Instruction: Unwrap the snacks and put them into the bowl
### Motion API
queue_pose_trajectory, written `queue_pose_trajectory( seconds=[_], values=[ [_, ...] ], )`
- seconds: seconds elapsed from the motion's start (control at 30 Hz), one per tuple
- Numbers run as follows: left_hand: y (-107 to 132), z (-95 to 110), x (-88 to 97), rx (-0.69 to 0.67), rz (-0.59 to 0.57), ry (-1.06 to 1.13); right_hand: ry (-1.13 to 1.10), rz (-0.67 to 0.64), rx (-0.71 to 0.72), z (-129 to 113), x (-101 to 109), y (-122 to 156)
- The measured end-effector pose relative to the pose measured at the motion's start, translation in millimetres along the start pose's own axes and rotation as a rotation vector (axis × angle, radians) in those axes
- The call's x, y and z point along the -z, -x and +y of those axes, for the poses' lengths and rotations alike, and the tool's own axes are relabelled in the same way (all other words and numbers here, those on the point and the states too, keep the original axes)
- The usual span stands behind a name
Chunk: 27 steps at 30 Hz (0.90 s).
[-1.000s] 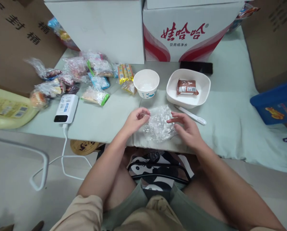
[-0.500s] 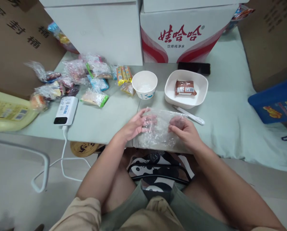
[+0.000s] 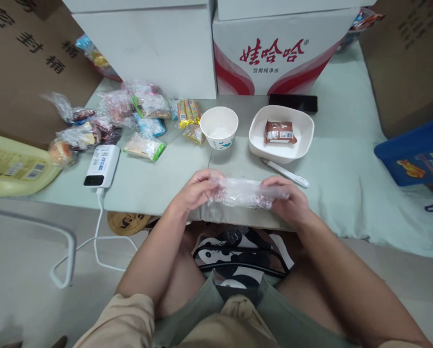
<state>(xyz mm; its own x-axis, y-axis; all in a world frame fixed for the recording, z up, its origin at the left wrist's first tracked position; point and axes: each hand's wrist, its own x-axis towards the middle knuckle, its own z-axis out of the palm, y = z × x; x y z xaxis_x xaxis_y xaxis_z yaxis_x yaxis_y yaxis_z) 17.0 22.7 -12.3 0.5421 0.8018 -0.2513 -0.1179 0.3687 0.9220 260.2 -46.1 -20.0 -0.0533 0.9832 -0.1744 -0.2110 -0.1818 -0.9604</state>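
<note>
Plainly, clear plastic (image 3: 240, 192) stretches between both hands (image 3: 197, 191); ends held.

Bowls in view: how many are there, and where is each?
2. Beyond the clear plastic, the round bowl stands left; the squarish bowl, holding a brown packet, stands right.

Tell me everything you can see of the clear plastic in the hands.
The clear plastic looks like thin, crinkled, shiny film with whitish areas and faint pinkish glints. It is gathered into a strip running sideways between the left hand and the right hand, which grip its opposite ends. It is by the near edge of the table; whether it touches it is unclear.
</note>
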Motion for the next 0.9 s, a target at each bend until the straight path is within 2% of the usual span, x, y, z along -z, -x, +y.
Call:
queue_pose_trajectory(
  seconds=[0.07, 0.17, 0.23, 0.33, 0.4, 0.47, 0.53, 0.6, 0.67, 0.73, 0.8, 0.83, 0.9],
  values=[
    [-0.3, 0.3, 1.9, -0.032, -0.036, -0.075, 0.097, -0.035, 0.047, 1.3, 0.5, -1.5],
    [-5.3, -4.9, 1.1, -0.070, 0.008, -0.327, 0.365, 0.082, 0.072, 9.6, -2.3, -4.0],
    [-10.3, -10.4, -0.2, -0.132, 0.094, -0.402, 0.407, 0.198, 0.076, 15.1, -6.5, -5.2],
    [-15.8, -16.9, -2.2, -0.316, 0.346, -0.454, 0.368, 0.364, 0.112, 16.8, -14.0, -6.5],
    [-16.2, -18.8, -4.7, -0.319, 0.395, -0.501, 0.435, 0.414, 0.169, 14.2, -20.1, -6.5],
    [-14.4, -19.4, -9.0, -0.265, 0.296, -0.493, 0.522, 0.348, 0.278, 10.9, -28.0, -5.6],
    [-11.9, -18.8, -13.8, -0.267, 0.165, -0.428, 0.530, 0.217, 0.360, 8.5, -37.8, -3.9],
    [-9.4, -16.5, -17.2, -0.304, 0.064, -0.322, 0.432, 0.085, 0.336, 7.1, -48.5, -2.4],
    [-6.8, -12.2, -17.9, -0.324, 0.004, -0.201, 0.317, 0.030, 0.249, 5.9, -59.3, -2.1],
    [-3.1, -6.6, -15.5, -0.332, 0.006, -0.094, 0.293, 0.129, 0.218, 3.9, -69.5, -3.5],
    [1.4, -1.5, -11.1, -0.314, -0.010, -0.007, 0.342, 0.285, 0.266, 0.3, -79.0, -6.6],
    [3.6, 0.5, -8.3, -0.301, -0.033, 0.031, 0.368, 0.316, 0.289, -2.4, -83.2, -9.0],
    [7.0, 3.3, -2.2, -0.295, -0.035, 0.083, 0.417, 0.246, 0.287, -10.4, -89.2, -16.6]
  ],
)
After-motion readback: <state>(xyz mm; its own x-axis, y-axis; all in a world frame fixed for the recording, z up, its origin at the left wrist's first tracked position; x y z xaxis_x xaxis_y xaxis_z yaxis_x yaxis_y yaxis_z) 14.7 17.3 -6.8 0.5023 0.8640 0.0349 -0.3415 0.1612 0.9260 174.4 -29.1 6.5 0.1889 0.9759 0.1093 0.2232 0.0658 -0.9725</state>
